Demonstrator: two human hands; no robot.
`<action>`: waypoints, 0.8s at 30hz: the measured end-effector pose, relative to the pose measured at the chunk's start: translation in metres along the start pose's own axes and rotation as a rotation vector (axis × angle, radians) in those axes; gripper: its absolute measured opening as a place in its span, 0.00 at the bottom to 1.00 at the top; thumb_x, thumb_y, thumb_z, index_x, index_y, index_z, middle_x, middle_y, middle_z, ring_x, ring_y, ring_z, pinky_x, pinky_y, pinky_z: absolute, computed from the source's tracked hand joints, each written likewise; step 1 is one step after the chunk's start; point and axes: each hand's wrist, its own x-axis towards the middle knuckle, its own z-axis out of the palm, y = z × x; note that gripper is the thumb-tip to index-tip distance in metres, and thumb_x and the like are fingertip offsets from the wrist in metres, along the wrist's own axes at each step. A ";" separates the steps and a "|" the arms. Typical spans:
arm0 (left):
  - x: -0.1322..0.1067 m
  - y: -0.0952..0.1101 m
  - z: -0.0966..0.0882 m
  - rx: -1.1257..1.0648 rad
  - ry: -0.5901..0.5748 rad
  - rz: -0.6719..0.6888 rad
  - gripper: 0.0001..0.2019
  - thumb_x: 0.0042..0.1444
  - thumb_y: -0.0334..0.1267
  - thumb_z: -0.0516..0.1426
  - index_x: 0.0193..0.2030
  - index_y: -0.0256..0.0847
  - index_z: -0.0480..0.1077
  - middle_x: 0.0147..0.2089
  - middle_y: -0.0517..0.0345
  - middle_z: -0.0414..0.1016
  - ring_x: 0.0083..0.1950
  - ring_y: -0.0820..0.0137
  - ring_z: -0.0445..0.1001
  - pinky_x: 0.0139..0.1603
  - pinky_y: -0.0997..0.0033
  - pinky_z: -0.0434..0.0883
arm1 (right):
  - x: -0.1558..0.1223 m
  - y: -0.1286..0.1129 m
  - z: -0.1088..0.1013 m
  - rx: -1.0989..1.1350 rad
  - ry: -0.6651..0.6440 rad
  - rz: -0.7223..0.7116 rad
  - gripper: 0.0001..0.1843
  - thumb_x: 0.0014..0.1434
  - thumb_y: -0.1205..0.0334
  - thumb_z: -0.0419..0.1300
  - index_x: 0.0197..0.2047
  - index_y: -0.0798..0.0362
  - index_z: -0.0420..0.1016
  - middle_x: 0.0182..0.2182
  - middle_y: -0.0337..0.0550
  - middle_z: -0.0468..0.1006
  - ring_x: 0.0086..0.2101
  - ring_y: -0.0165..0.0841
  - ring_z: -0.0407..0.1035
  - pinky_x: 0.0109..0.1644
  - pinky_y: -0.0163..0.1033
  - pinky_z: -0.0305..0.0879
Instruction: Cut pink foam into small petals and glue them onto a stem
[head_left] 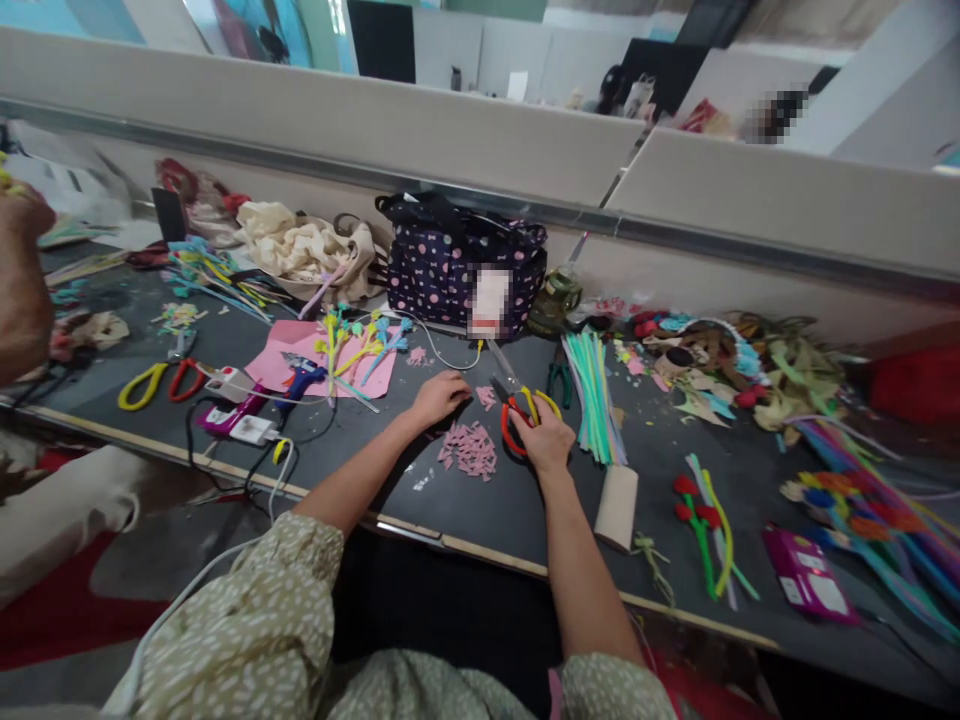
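My right hand is closed around the red and yellow handles of a pair of scissors, whose blades point away toward a dotted bag. My left hand rests knuckles-up on the dark table, fingers curled; whether it holds anything is hidden. A small pink scrap lies between the two hands. Just in front of both hands lies a pile of pink cut pieces.
A navy dotted bag stands behind. Green pipe cleaners, a cardboard tube, red-tipped stems and coloured craft scraps lie right. Left are pink paper, a glue gun, a power strip, another scissors. Another person's arm is far left.
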 end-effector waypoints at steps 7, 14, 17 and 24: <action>0.015 0.004 0.010 0.182 -0.065 0.068 0.11 0.59 0.33 0.52 0.45 0.44 0.73 0.43 0.53 0.70 0.48 0.66 0.68 0.44 0.70 0.65 | -0.001 0.003 0.003 -0.018 -0.006 -0.009 0.32 0.55 0.38 0.55 0.52 0.54 0.75 0.37 0.51 0.81 0.34 0.40 0.74 0.37 0.40 0.66; 0.019 -0.005 0.023 0.159 -0.083 0.093 0.10 0.60 0.35 0.51 0.41 0.41 0.74 0.42 0.53 0.70 0.43 0.68 0.68 0.40 0.72 0.65 | -0.002 0.004 0.004 -0.019 -0.012 0.009 0.33 0.55 0.37 0.55 0.50 0.55 0.76 0.32 0.49 0.81 0.32 0.38 0.74 0.37 0.38 0.66; 0.018 -0.009 0.030 0.071 -0.050 0.059 0.10 0.59 0.35 0.52 0.40 0.41 0.74 0.43 0.53 0.70 0.43 0.68 0.69 0.41 0.72 0.65 | -0.002 0.003 0.004 -0.007 -0.029 0.001 0.33 0.55 0.37 0.55 0.51 0.56 0.75 0.35 0.51 0.81 0.33 0.39 0.74 0.38 0.39 0.66; 0.021 -0.003 0.025 -0.290 0.040 -0.092 0.07 0.57 0.36 0.55 0.37 0.42 0.76 0.39 0.54 0.74 0.42 0.68 0.71 0.44 0.69 0.65 | -0.002 0.004 0.003 0.021 -0.057 0.011 0.33 0.55 0.38 0.55 0.52 0.56 0.75 0.35 0.51 0.81 0.33 0.40 0.75 0.39 0.41 0.68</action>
